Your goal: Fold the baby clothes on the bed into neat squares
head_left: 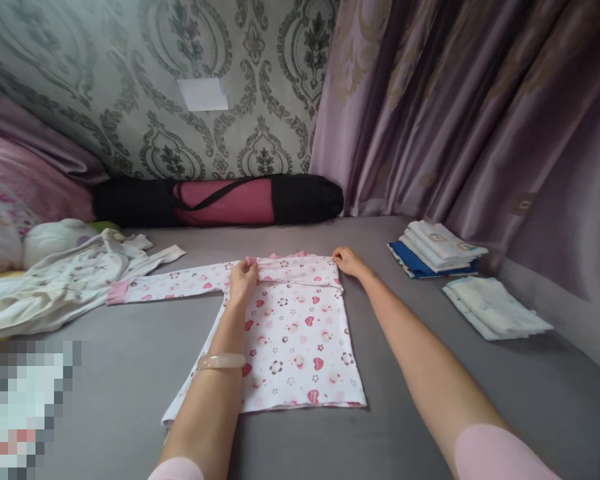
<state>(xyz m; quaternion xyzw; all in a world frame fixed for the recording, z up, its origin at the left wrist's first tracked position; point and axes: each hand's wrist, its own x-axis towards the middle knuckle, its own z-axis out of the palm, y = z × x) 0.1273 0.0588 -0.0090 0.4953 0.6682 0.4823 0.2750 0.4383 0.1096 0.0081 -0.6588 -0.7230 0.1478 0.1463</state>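
A white long-sleeved shirt [290, 347] with pink hearts and flowers lies flat on the grey bed sheet. Its right sleeve is folded back across the upper chest, while the left sleeve stretches out to a pink cuff [118, 292]. My left hand [243, 280] is closed on the folded sleeve near its pink cuff; its fingertips are partly hidden. At the shirt's upper right corner, my right hand [349, 261] pinches the folded shoulder edge. A pale bangle [223, 361] circles my left wrist.
Crumpled white clothes [80, 273] and a white plush toy [55, 241] lie at the left. A black and pink long bag [223, 201] rests against the wall. Folded clothes [437, 247] and a folded white pile [495, 307] sit at the right, near purple curtains [430, 100].
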